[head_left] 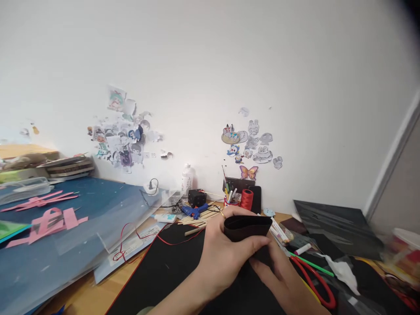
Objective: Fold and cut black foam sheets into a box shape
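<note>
A dark, flat folded piece [246, 228] is held up over the black mat [160, 271], its top edge parted into a narrow slot. My left hand [226, 253] wraps around its left side, with the thumb pressed along the lower front. My right hand [278, 273] grips the piece from the lower right, its fingers partly hidden behind it and behind the left thumb. Both hands touch the piece near its lower right corner.
Red-handled scissors [315, 282], a green stick [311, 264] and white scraps lie at the right. Behind the hands are a blue glue gun [194, 211], wooden sticks, a red thread spool [246, 200] and a white bottle [187, 178]. Pink strips [49, 223] lie at the left.
</note>
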The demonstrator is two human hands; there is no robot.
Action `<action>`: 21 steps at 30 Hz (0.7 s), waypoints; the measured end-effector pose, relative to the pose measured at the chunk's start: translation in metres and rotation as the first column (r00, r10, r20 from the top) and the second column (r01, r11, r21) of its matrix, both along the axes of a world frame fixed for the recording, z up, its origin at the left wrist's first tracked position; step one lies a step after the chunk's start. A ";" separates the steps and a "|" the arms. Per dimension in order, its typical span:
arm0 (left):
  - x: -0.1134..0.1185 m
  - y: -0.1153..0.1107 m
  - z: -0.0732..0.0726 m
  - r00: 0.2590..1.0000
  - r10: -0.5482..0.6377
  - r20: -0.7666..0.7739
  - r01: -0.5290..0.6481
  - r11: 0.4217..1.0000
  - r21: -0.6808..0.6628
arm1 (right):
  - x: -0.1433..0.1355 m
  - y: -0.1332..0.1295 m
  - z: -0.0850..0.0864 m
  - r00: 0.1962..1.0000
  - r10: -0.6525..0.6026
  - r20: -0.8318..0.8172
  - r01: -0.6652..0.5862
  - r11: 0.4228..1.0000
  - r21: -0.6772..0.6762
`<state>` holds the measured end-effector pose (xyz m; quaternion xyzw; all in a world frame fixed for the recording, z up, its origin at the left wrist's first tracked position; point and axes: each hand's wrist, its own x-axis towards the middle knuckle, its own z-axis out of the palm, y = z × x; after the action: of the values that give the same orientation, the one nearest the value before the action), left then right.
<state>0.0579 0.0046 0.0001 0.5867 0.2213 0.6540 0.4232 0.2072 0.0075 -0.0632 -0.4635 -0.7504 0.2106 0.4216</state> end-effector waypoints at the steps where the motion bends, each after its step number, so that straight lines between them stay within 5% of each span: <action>1: 0.002 0.000 -0.001 1.000 0.001 0.014 -0.001 1.000 0.022 | -0.003 -0.003 0.004 0.999 0.027 -0.035 -0.028 0.999 -0.024; 5: 0.009 0.001 -0.007 0.998 -0.022 0.050 0.014 0.988 0.156 | -0.018 -0.005 0.008 0.981 0.130 -0.142 -0.111 0.984 0.139; 11: 0.012 0.012 -0.017 0.992 0.075 0.102 -0.107 0.929 0.355 | -0.028 0.005 -0.004 0.878 0.000 -0.479 0.196 0.912 0.359; 16: 0.011 0.020 -0.021 0.990 0.124 0.063 -0.139 0.891 0.432 | -0.025 0.001 0.006 0.929 0.073 -0.364 0.073 0.925 0.372; 21: 0.010 0.027 -0.026 0.992 0.125 0.032 -0.126 0.879 0.460 | -0.026 -0.003 0.010 0.913 0.037 -0.406 0.166 0.876 0.453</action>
<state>0.0676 0.0321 -0.0261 0.6545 0.0968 0.7142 0.2287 0.1816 0.0050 -0.0527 -0.3169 -0.6598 0.0952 0.6747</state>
